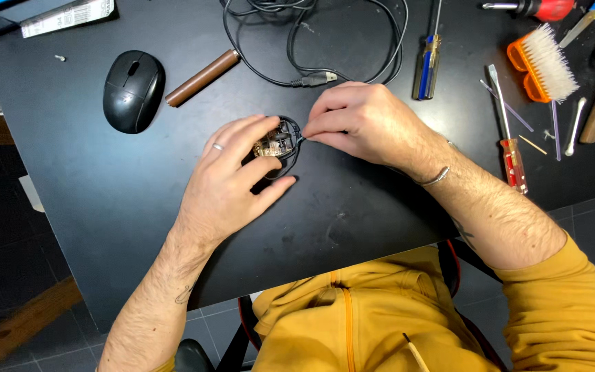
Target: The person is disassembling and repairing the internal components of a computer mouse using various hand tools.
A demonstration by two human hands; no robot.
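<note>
At the centre of a black bench (pixel 139 207), a person in a mustard zip top steadies an opened computer mouse base (pixel 275 143), its circuit board exposed, with the left hand (pixel 232 179), whose fingers curl closed around the shell from seven o'clock. The right hand (pixel 363 120) comes in from three o'clock, its fingers pinched shut on what appears to be the thin black cord (pixel 299 138) where it meets the board, though the join is partly hidden. That cord loops away toward twelve o'clock, where a coiled cable with a flat plug (pixel 318 77) lies. At ten o'clock of the hands rests a whole black mouse (pixel 133 89), with a brown cylindrical tube (pixel 203 77) just beside it. A blue-and-yellow screwdriver (pixel 427 62) lies at one o'clock; farther out toward two o'clock sit an orange brush with white bristles (pixel 544 63) and a red-handled screwdriver (pixel 511 145), well apart from the hands.
</note>
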